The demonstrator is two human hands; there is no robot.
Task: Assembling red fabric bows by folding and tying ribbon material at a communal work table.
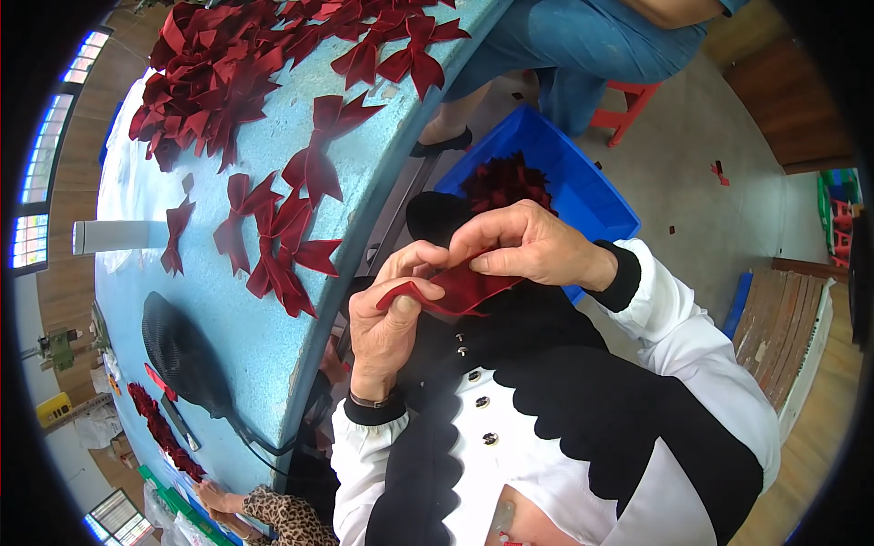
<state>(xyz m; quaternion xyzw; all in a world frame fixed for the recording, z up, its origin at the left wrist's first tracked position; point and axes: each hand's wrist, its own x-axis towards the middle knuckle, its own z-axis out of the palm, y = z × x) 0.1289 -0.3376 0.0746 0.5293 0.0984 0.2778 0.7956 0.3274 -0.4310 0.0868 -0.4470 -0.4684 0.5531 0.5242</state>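
Observation:
Over my lap, my left hand (390,309) and my right hand (535,244) both pinch a dark red ribbon (466,289). The left thumb presses one folded end of it, while the right fingers and thumb grip its upper edge. Part of the ribbon is hidden behind my fingers. Beside my hands on the left, several dark red ribbon bows (280,250) lie on the light blue table (364,173). A large heap of bows (205,77) covers its far end. Beyond my right hand, a blue plastic bin (592,196) on the floor contains more dark red pieces.
A black mesh object (182,350) with a cable lies on the table, near a white cylinder (114,237). A seated person in blue (583,41) is at the far side by a red stool (626,109). Another person's leopard-print sleeve (287,517) shows at lower left. Flattened cardboard (778,337) stands right.

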